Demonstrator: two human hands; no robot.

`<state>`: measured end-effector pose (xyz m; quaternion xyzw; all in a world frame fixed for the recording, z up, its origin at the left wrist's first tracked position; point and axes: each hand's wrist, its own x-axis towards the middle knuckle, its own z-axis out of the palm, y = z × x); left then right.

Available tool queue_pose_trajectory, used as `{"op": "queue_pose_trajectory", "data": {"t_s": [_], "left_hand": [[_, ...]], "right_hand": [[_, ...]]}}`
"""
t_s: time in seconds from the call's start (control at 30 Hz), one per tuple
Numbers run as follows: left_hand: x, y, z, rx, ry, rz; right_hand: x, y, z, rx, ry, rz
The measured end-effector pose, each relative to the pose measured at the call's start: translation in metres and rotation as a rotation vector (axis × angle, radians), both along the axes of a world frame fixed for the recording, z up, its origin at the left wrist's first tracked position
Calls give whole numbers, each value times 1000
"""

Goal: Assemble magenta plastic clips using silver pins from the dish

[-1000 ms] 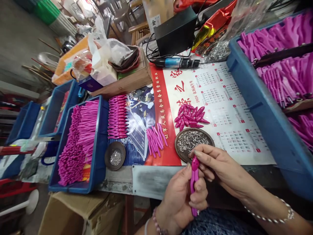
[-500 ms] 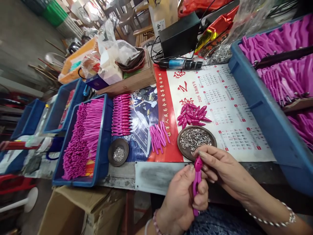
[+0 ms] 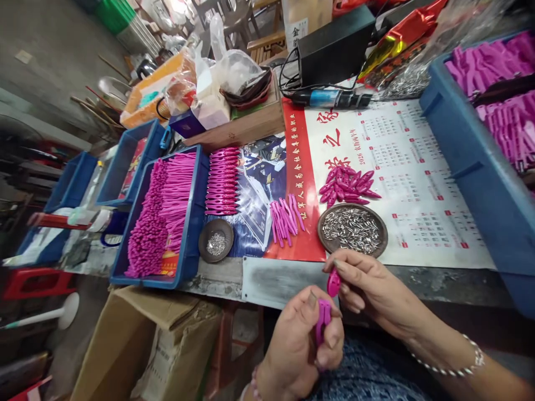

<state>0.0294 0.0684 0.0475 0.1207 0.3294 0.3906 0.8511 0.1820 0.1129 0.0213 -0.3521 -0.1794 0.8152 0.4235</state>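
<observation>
My left hand [image 3: 303,342] grips a magenta plastic handle piece [image 3: 322,318] upright, just below the table's front edge. My right hand [image 3: 368,289] pinches a small magenta tip piece [image 3: 333,283] right above it, the two parts close together. Just beyond my right hand sits a round dark dish of small metal pins [image 3: 352,228]. A loose heap of magenta tip pieces [image 3: 346,186] lies on the calendar sheet [image 3: 413,178], and a small bunch of magenta handle pieces [image 3: 286,214] lies left of the dish.
A blue tray [image 3: 190,239] full of magenta parts stands at the left, with a row of assembled magenta tools [image 3: 223,181] beside it and a small dish of screws [image 3: 216,240]. A large blue bin [image 3: 472,167] fills the right. An electric screwdriver [image 3: 334,99] lies at the back.
The tip piece and the handle, held together earlier, are now apart. My left hand has dropped lower with the handle. The camera view has shifted left.
</observation>
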Motion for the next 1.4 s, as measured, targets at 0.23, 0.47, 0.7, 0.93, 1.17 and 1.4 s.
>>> {"op": "queue_pose_trajectory", "data": {"t_s": [0.23, 0.47, 0.7, 0.93, 1.17, 1.4], "left_hand": [[-4, 0, -6, -35, -24, 0], [-1, 3, -6, -92, -31, -2], [3, 3, -8, -80, -17, -17], [5, 0, -11, -83, -3, -23], [5, 0, -12, -115, 16, -2], [8, 2, -14, -164, 2, -16]], "right_hand": [[-4, -3, -3, -84, 41, 20], [1, -3, -8, -90, 16, -2], [5, -5, -11, -85, 7, 1], [6, -6, -11, -77, -13, -1], [15, -5, -9, -24, -44, 14], [14, -8, -6, -70, -138, 7]]}}
